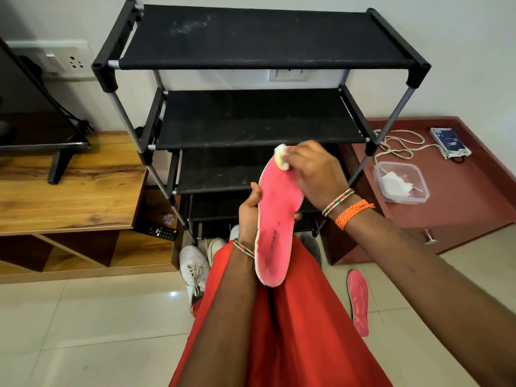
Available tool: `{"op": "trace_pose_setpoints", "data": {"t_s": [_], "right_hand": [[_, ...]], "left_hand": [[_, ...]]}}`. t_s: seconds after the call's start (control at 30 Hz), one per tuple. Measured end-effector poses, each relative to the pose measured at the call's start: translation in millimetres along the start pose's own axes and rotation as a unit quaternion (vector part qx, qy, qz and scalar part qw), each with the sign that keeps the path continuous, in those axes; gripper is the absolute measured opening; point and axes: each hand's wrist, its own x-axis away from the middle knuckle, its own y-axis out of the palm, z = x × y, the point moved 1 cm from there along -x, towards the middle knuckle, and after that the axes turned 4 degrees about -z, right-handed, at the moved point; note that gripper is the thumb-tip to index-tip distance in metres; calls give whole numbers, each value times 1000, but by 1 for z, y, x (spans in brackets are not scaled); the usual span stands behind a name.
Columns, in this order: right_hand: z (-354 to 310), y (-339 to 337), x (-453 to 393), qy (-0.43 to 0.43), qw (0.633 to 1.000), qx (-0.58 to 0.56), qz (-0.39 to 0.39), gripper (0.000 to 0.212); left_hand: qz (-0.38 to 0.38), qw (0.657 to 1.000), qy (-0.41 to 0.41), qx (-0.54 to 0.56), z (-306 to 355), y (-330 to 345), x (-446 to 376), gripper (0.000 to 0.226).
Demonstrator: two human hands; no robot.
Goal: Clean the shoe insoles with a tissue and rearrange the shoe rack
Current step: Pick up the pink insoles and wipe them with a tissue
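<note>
My left hand (249,212) grips a pink insole (275,219) by its middle, toe end up, in front of the black shoe rack (251,118). My right hand (312,171) pinches a crumpled white tissue (281,157) and presses it against the insole's toe end. A second pink insole (358,301) lies flat on the tiled floor to the right of my red-clothed legs. White sneakers (193,268) stand on the floor at the foot of the rack.
A wooden TV unit (69,191) with a remote (160,231) stands to the left. A maroon cabinet top (460,208) on the right holds a clear plastic box (400,181) with tissues, a white cable and a dark packet (449,142).
</note>
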Motion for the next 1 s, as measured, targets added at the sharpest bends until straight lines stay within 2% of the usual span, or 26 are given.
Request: {"op": "trace_pose_setpoints", "data": {"t_s": [0.07, 0.17, 0.23, 0.3, 0.4, 0.5, 0.67, 0.77, 0.83, 0.9, 1.0], "right_hand": [[7, 1, 3, 65, 998, 11, -8, 30], [-3, 1, 15, 121, 991, 25, -60, 17], [-11, 1, 25, 169, 981, 23, -89, 21], [-23, 1, 35, 187, 978, 5, -87, 26], [-47, -1, 46, 165, 981, -61, -82, 24], [-42, -3, 42, 167, 980, -106, -35, 23], [3, -2, 15, 287, 951, -98, 58, 32], [-24, 5, 25, 212, 964, -162, 21, 30], [-48, 7, 40, 182, 953, -239, -23, 28], [-49, 6, 43, 188, 940, -283, -35, 26], [-27, 6, 25, 227, 941, -253, -12, 22]], "left_hand": [[0, 1000, 2, -8, 0, 1, 2, 59], [2, 1000, 6, -16, 1, 2, 3, 59], [17, 999, 6, -29, 0, 0, 1, 58], [25, 999, 5, -29, 0, 1, 2, 56], [22, 999, -1, -29, 0, 1, 2, 55], [14, 1000, -14, -20, -2, 6, 3, 56], [23, 998, -44, -35, -8, 9, 2, 57], [21, 999, -25, 2, -4, 7, 4, 59], [9, 1000, -1, 30, -2, 5, 5, 68], [-6, 999, 2, 34, 0, 6, 7, 73], [-17, 999, -9, 43, -2, 10, 8, 71]]}}
